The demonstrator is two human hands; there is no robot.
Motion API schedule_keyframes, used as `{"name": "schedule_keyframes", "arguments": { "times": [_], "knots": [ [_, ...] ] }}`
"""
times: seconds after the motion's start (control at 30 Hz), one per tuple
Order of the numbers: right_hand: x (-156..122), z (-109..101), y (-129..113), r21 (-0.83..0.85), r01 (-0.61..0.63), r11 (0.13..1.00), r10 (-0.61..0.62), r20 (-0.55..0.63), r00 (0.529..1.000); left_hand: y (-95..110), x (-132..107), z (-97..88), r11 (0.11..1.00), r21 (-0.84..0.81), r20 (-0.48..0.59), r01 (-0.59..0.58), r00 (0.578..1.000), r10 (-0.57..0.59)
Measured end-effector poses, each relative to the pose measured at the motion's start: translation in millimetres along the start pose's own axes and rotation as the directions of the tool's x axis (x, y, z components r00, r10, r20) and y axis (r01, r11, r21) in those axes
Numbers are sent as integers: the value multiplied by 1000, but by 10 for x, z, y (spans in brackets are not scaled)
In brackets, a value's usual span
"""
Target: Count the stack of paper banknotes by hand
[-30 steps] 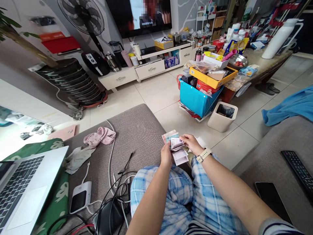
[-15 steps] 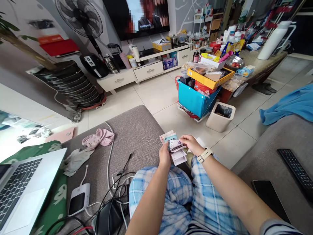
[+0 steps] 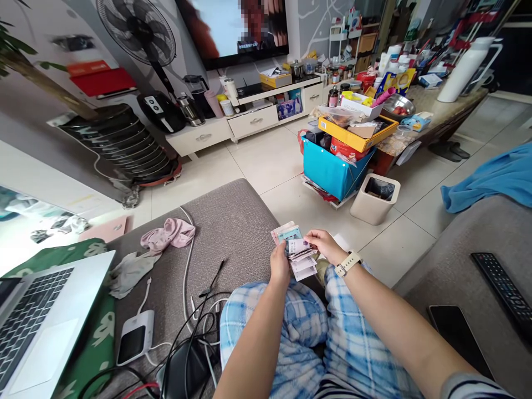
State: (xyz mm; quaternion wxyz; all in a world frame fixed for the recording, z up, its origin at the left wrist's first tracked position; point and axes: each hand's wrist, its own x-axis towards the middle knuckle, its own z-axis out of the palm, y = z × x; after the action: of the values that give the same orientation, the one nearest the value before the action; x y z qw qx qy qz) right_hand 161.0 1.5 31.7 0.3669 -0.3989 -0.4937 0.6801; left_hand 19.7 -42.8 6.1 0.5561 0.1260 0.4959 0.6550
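A stack of banknotes (image 3: 300,256), pinkish, teal and pale purple, is fanned out above my lap. My left hand (image 3: 280,266) closes around the stack's left side, its thumb lying on top. At the right edge, my right hand (image 3: 327,246) pinches a pale purple note between thumb and fingers; a cream watch band (image 3: 348,264) circles that wrist. Lower notes hang down and fan out under the upper ones. Both hands are over my knees in blue plaid trousers (image 3: 272,316). The print is too small to read.
On the grey sofa seat (image 3: 233,221) at left lie a pink cloth (image 3: 170,237), tangled cables, a white device (image 3: 135,339) and a laptop (image 3: 45,327). At right are a phone (image 3: 459,338) and a remote (image 3: 504,288). Ahead stand a beige bin (image 3: 374,208) and a blue box (image 3: 328,169).
The upper pale purple note has tilted slightly under my right fingers. Both hands stay in nearly the same place, still holding the banknotes. The television picture has changed.
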Motion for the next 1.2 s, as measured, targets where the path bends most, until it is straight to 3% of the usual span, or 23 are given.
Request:
{"name": "schedule_keyframes", "arguments": {
  "times": [0.6, 0.87, 1.2],
  "knots": [
    [-44, 25, -86, 3, -3, 1000, 3, 47, 999, 25, -27, 7, 1000, 5, 7, 8, 1000, -8],
    [4, -3, 22, -123, -33, 992, 33, -1, 999, 36, -43, 13, 1000, -1, 30, 18, 999, -18],
    [53, -41, 129, -130, -8, 992, -5, -100, 995, 43, -69, 43, 1000, 1, 58, 12, 998, -12]
  ]
}}
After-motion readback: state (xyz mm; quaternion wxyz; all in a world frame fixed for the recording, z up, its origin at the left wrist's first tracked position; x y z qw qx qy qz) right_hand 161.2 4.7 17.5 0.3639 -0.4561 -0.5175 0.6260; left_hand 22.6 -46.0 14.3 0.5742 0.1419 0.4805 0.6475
